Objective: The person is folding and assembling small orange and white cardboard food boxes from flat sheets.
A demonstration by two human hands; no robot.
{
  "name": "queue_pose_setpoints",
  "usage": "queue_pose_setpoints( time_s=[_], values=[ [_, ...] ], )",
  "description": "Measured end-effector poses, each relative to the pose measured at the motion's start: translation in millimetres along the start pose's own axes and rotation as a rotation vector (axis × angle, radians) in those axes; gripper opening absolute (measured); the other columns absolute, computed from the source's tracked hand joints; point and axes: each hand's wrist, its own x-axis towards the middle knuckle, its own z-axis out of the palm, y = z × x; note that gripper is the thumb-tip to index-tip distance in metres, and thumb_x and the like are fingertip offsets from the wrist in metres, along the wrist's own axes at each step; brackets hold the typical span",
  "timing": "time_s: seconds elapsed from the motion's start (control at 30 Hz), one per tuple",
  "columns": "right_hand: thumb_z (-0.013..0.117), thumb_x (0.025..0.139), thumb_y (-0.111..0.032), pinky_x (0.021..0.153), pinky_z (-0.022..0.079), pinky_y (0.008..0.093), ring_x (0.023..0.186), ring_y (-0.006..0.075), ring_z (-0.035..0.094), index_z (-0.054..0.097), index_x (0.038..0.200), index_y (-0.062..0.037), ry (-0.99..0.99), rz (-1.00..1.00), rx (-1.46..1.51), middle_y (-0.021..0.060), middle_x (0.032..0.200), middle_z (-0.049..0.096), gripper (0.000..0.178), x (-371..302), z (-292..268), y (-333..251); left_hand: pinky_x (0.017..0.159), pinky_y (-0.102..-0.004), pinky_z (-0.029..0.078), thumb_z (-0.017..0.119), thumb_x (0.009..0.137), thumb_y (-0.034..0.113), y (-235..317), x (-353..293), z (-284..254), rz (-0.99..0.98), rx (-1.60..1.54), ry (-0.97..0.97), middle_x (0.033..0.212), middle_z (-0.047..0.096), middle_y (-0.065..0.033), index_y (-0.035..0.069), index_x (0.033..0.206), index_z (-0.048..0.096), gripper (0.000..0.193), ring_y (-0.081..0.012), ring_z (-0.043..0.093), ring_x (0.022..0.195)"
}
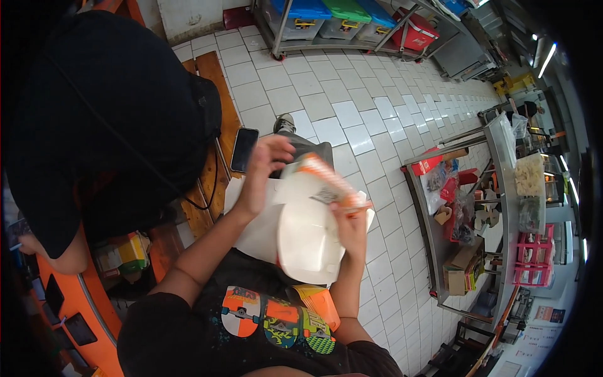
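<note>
One white carton (308, 246) sits tilted right in front of the person's dark T-shirt (195, 336). Right hand (350, 232) is gripping its orange-striped panel (330, 179) on the far right, probably because light card needs steadying. Left hand (259, 173) is open, fingers loose, kinda blurry, left of the carton; can't tell if it's touching. Phone's (244, 149) beyond the carton's left on a wooden desk (210, 66), probably to keep hands free.

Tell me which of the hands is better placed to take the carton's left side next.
Probably the left hand: it is already on that side of the carton and, though blurred, seems to hold nothing. The right hand is occupied, gripping the carton near its orange-and-white edge.
</note>
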Motion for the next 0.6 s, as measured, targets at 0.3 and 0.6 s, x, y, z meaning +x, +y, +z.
queue_pose_setpoints(
  time_s=[0.3,0.6],
  values=[
    [0.062,0.086,-0.029,0.049,0.040,0.0244,0.053,0.0082,0.050,0.062,0.091,0.0032,0.145,-0.409,-0.040,0.0082,0.063,0.058,0.033,-2.8,28.7,-9.6,0.045,-0.0266,0.040,0.066,0.080,0.038,-7.7,-10.9,15.7,0.448,0.511,-0.038,0.057,0.055,-0.0063,0.002,0.079,0.054,0.038,-0.0181,0.055,0.047],
    [0.059,0.088,-0.020,0.046,0.036,0.0215,0.048,0.0076,0.047,0.057,0.070,-0.0009,0.565,-0.688,-0.439,0.0031,0.055,0.054,0.027,-0.5,30.6,-10.8,0.042,-0.0309,0.037,0.059,0.086,0.018,11.8,-19.0,15.0,0.349,0.567,-0.097,0.053,0.051,-0.0083,0.001,0.066,0.051,0.027,-0.0218,0.050,0.042]
  ],
)
